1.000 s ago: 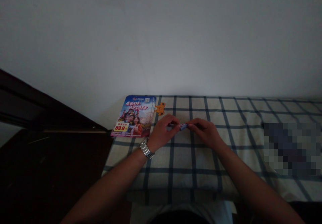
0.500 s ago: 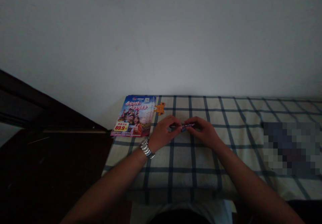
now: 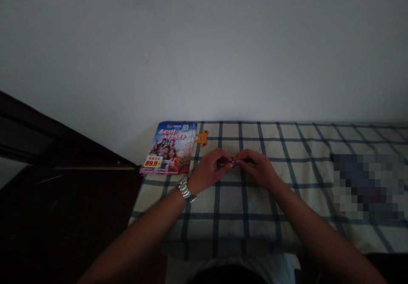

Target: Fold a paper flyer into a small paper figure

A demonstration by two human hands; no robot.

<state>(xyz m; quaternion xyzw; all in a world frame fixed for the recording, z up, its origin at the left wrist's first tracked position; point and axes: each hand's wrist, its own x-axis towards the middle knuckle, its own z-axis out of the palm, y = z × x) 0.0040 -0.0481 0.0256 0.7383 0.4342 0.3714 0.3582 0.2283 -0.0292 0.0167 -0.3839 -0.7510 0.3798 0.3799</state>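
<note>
A small blue-purple strip point(image 3: 234, 162), probably folded paper though too small to tell for sure, sits just above the middle of the checked bedding point(image 3: 229, 216), between the person's hands. The left hand point(image 3: 208, 168) and right hand point(image 3: 258, 168) both pinch it between thumb and fingers, their fingertips nearly meeting and mostly hiding it. A metal wristwatch point(image 3: 186, 189) circles the left wrist. Near the far left corner of the bedding lie a glossy travel flyer point(image 3: 167, 148) and a small orange cutout point(image 3: 201, 137), just beside each other.
</note>
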